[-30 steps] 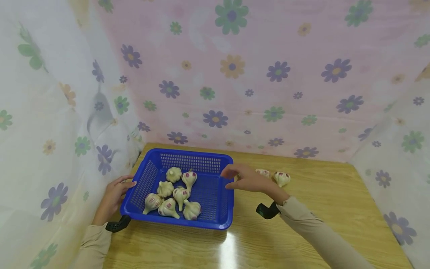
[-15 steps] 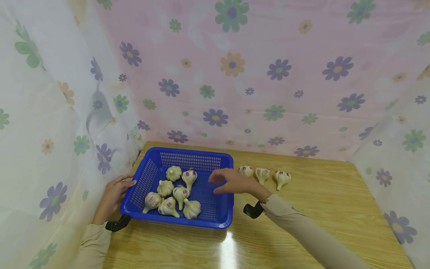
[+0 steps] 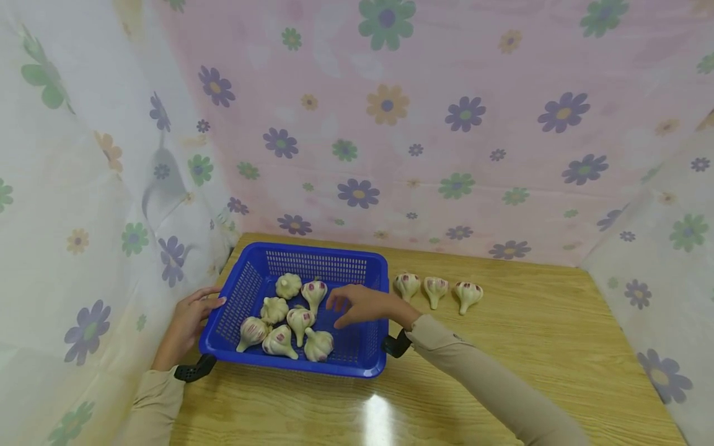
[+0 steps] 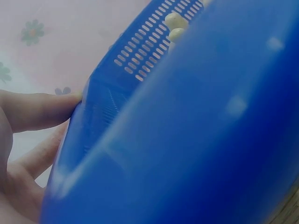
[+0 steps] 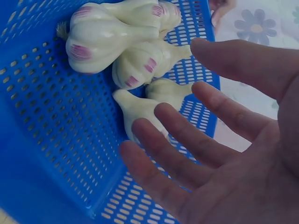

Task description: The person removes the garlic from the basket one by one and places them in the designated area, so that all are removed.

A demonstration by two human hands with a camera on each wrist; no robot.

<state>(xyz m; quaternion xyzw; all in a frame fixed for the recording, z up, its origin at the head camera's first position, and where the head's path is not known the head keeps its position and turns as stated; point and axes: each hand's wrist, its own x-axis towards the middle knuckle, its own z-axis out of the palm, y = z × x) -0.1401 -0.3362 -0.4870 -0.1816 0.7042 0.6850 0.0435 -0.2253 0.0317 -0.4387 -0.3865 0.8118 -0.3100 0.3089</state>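
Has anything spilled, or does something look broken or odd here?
Nothing stands out. Three garlic bulbs lie in a tidy row on the table beside the basket, which holds seven others; no damage shows.

Blue basket [image 3: 290,364], purple-marked garlic [image 3: 300,319], pink flowered cloth [image 3: 415,127]

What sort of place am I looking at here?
Likely a small screened-off work space, though the wider room is out of view: flowered sheeting around a wooden table, with a blue basket of garlic bulbs on it.
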